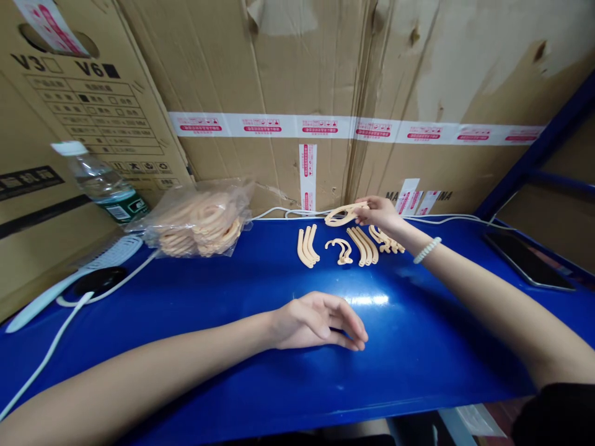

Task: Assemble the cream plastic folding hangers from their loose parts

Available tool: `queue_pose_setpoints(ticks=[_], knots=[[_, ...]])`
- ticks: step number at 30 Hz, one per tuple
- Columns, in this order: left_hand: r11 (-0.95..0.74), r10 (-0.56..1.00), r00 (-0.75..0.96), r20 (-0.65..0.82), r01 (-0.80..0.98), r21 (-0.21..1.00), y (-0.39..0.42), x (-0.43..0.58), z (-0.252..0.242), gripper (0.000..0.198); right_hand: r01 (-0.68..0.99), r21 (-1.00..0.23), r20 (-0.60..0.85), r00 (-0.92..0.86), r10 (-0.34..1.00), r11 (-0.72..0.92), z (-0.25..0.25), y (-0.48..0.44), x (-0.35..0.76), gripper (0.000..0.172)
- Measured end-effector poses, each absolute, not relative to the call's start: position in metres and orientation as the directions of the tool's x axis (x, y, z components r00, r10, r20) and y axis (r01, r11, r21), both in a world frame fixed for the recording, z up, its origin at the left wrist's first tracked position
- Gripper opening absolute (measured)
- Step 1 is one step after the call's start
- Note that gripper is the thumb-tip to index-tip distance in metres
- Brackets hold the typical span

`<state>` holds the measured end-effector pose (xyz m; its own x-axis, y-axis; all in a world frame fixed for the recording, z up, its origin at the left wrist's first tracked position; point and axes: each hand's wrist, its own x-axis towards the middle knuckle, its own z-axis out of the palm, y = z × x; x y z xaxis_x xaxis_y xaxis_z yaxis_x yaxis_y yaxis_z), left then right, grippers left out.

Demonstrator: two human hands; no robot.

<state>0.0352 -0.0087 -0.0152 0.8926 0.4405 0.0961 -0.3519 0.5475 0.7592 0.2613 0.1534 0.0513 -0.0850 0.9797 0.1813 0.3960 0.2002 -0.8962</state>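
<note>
At the back of the blue table, my right hand (379, 212) pinches a flat beige oval loop piece (338, 216), raised slightly over the other parts. Just below it lie a group of curved beige strips (307, 245), a hook-shaped piece (341, 251), a second group of curved strips (363, 246) and a small pile of curved pieces (387, 240), partly under my right wrist. My left hand (320, 322) rests near the middle of the table, fingers loosely bent and apart, holding nothing.
A clear bag of beige rings (199, 223) lies at the back left, beside a water bottle (100, 179) and a hairbrush (102, 257). A phone (527, 259) lies at right. Cardboard boxes (260, 80) wall the back; white cables (279, 214) run along it.
</note>
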Motion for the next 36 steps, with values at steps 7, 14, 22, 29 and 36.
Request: queue_pose_setpoints(ticks=[7,14,22,29,36], knots=[[-0.219,0.898,0.367,0.245,-0.111,0.969,-0.015,0.029,0.005,0.026,0.156,-0.963,0.185,-0.202,0.962,0.218,0.057,0.07,0.28,0.029],[-0.291,0.947,0.185,0.262,0.154,0.944,0.006,0.026,-0.001,0.04,0.25,-0.93,0.142,-0.431,0.891,0.269,0.047,0.016,0.262,0.035],[-0.216,0.939,0.303,0.161,0.16,0.963,0.005,0.027,-0.013,0.024,0.202,-0.957,0.109,-0.421,0.9,0.21,0.039,0.002,0.255,0.039],[-0.19,0.959,0.217,0.184,0.007,0.982,0.005,0.028,-0.01,0.019,0.245,-0.954,0.076,-0.349,0.934,0.169,0.042,0.021,0.27,0.022],[-0.233,0.967,0.087,0.238,-0.061,0.971,0.009,0.027,-0.008,0.019,0.32,-0.93,0.093,-0.269,0.959,0.18,0.043,0.027,0.274,0.027]])
